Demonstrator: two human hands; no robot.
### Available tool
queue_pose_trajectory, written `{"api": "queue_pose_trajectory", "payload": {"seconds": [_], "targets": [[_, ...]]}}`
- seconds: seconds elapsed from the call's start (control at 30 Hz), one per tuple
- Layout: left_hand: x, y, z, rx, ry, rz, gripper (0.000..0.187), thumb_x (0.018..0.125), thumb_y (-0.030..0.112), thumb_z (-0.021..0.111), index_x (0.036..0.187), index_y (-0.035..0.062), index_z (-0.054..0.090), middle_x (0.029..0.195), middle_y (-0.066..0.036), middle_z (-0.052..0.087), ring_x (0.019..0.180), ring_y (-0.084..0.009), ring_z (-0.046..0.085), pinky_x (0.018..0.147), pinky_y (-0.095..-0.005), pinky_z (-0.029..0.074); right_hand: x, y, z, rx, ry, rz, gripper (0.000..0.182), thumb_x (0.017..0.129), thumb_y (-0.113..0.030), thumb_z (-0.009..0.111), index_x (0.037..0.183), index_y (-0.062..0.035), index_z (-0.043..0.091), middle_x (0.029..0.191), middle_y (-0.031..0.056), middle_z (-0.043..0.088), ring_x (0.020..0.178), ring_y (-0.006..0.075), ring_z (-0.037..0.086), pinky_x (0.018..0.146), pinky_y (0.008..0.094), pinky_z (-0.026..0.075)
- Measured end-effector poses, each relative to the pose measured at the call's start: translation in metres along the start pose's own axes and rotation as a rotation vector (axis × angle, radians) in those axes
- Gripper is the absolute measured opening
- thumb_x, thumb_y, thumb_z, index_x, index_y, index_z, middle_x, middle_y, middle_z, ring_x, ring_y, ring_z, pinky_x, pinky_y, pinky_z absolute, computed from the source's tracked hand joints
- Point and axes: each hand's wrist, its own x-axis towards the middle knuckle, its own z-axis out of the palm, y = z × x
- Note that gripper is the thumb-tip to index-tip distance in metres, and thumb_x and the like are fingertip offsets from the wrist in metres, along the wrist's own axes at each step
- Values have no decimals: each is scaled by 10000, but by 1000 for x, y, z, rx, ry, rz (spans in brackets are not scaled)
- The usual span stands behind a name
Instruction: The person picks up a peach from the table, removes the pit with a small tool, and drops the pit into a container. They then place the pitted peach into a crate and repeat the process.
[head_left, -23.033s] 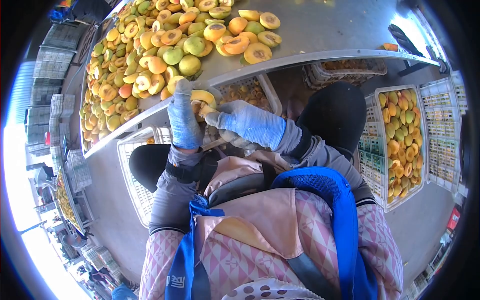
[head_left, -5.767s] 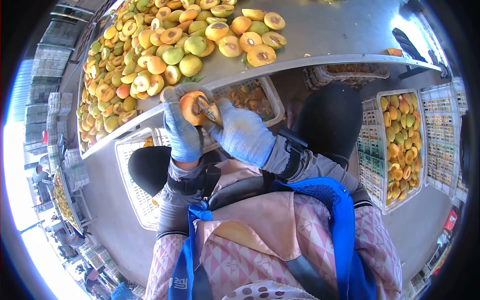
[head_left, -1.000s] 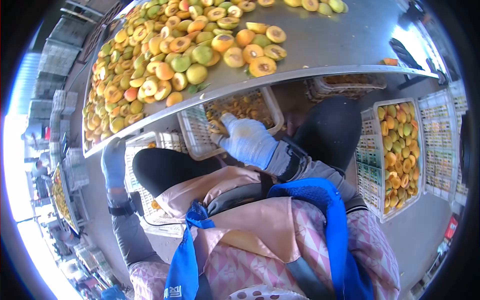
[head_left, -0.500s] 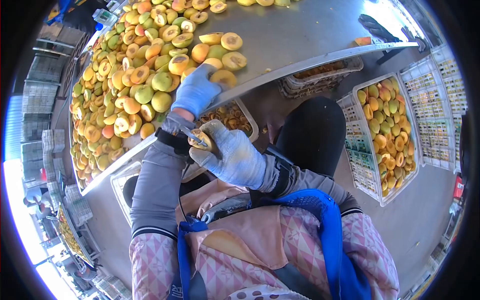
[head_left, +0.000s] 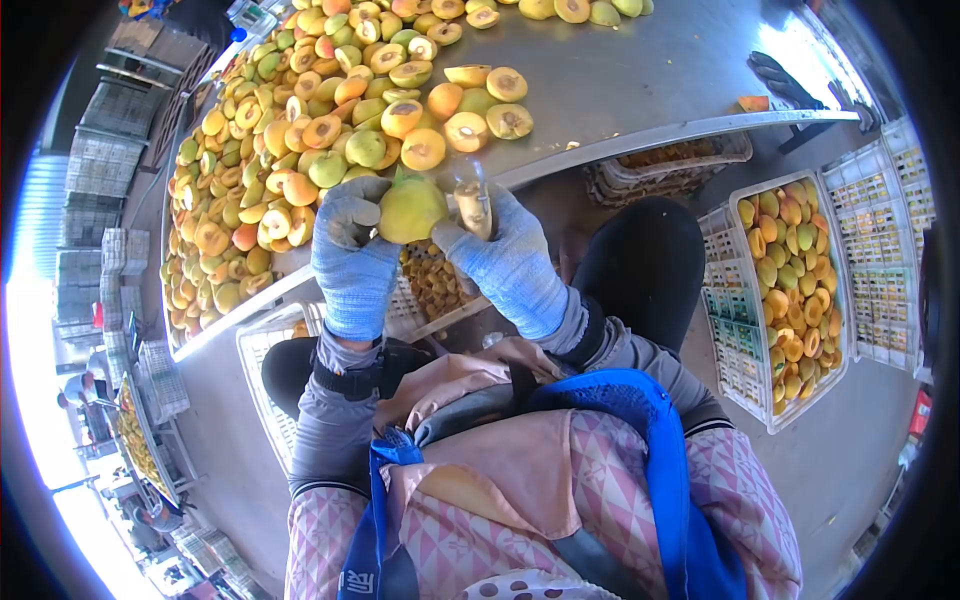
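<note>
My left hand (head_left: 352, 255), in a blue and grey glove, grips a yellow-green peach (head_left: 412, 210) with its rounded skin side up. Close beside it, my gloved right hand (head_left: 520, 270) is closed around a small pitting knife (head_left: 473, 208) with a tan handle; its metal end is blurred. The right fingertips are right at the peach's lower edge. Both hands are over the near edge of the metal table (head_left: 600, 95). Just beyond them lie cut peach halves (head_left: 423, 149), several with brown centres showing.
A large heap of peaches (head_left: 300, 135) covers the table's left side. Below the edge stands a crate of dark fruit pieces (head_left: 435, 280). On the right, a white crate (head_left: 715, 290) holds peach halves, near stacked crates (head_left: 875, 250). A dark glove (head_left: 785, 80) lies at the far right.
My left hand has drawn back from the heap with a peach in it. My right hand has moved up and right with the pitting knife, and both hands are now side by side.
</note>
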Motion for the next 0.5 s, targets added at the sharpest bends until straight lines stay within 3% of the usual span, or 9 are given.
{"api": "queue_pose_trajectory", "payload": {"seconds": [0.1,0.13,0.23,0.3,0.33,0.4,0.43,0.47,0.5], "targets": [[-11,8,-11,19,47,-13,352,697,-184,657,874,65,482,1114,-109,557,972,-182,562,832,-283,486,-4,-3,6,30,-84,34,422,825,-74,683,1217,9,552,1015,51,622,896,101,583,763,256,495],[-14,9,-17,60,41,12,347,695,-182,658,864,64,479,1114,-112,556,972,-187,562,831,-286,486,-4,1,8,64,-110,23,418,824,-73,686,1214,7,559,1026,51,624,907,101,584,770,256,496],[-20,25,-24,263,33,124,330,688,-156,676,830,61,472,1120,-126,558,984,-219,559,851,-312,479,-5,4,12,62,-202,99,463,855,-121,693,1271,-13,519,872,32,613,648,72,536,552,220,435],[-23,25,-28,306,15,142,329,687,-145,684,825,62,468,1132,-130,560,1001,-227,559,871,-323,477,-4,5,13,128,-244,117,466,859,-116,694,1274,-5,514,885,37,616,663,74,539,567,219,438],[-27,19,-25,72,55,79,321,702,-124,686,942,51,565,1184,-154,563,1046,-246,569,923,-348,468,-3,7,12,213,-252,93,442,847,-87,693,1247,13,531,980,51,626,812,91,565,695,237,471],[-29,30,-27,222,-59,-50,439,728,-112,673,1121,51,565,1216,-163,559,1077,-254,574,945,-350,464,-3,9,12,208,-251,60,417,841,-60,687,1223,29,546,1068,65,637,956,110,593,819,252,505],[-31,35,-30,298,-115,-118,506,741,-107,667,1210,51,564,1232,-168,558,1093,-258,576,957,-351,461,-3,8,12,118,-248,53,414,846,-62,683,1226,28,544,1063,66,638,952,112,594,815,248,505],[-36,23,-39,116,-183,-262,624,811,-39,634,1394,22,420,1257,-175,549,1115,-260,578,965,-346,472,-3,8,14,87,-246,64,412,849,-65,681,1226,27,543,1058,67,639,949,114,596,812,247,506],[-35,24,-41,-132,-128,-385,609,827,-17,622,1395,3,403,1260,-173,546,1116,-258,579,961,-344,479,-3,8,15,56,-245,76,409,853,-68,679,1227,25,543,1053,68,641,947,116,597,810,246,506]]}}
